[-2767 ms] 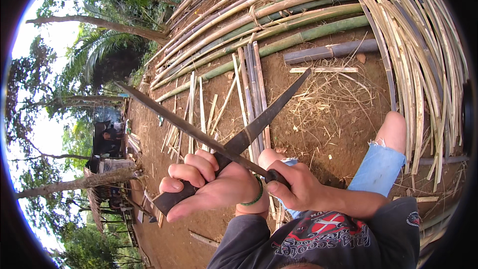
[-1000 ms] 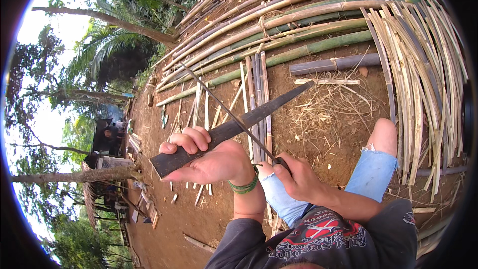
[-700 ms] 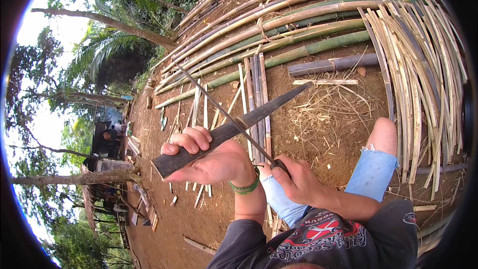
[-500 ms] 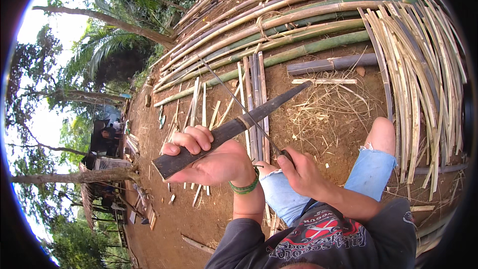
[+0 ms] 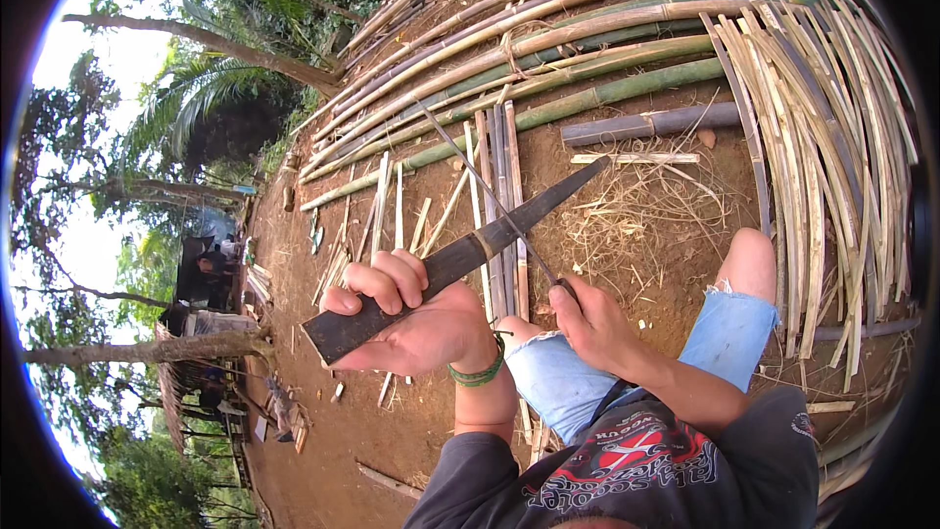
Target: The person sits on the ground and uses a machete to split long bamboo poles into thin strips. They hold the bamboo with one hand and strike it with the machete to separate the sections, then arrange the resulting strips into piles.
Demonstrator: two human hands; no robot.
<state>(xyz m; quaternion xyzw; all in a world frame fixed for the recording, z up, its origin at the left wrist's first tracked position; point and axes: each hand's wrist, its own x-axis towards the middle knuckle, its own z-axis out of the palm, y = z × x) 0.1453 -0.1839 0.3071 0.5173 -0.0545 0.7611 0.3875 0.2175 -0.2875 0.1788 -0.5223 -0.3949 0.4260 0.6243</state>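
My left hand (image 5: pixel 416 318) is wrapped around the wide end of a dark bamboo strip (image 5: pixel 453 262). The strip slants up to the right and narrows to a pointed end, with a pale node ring about midway. A green cord bracelet (image 5: pixel 480 374) circles my left wrist. In my right hand (image 5: pixel 592 328) is the dark handle of a long, thin-bladed knife (image 5: pixel 468 165). Its blade crosses over the strip beyond the node, on the side toward the pointed end. Whether the edge bites into the bamboo I cannot tell.
Long bamboo poles (image 5: pixel 627 88) lie across the far ground. Many split bamboo slats (image 5: pixel 793 167) are piled at the right. Pale shavings (image 5: pixel 636 220) and a short dark bamboo piece (image 5: pixel 651 124) lie ahead of my knees. A person (image 5: pixel 211 263) is far off at the left.
The knife has slid a little along the strip toward its pointed end, my right hand moving slightly up with it. My left hand has kept its grip, shifting barely.
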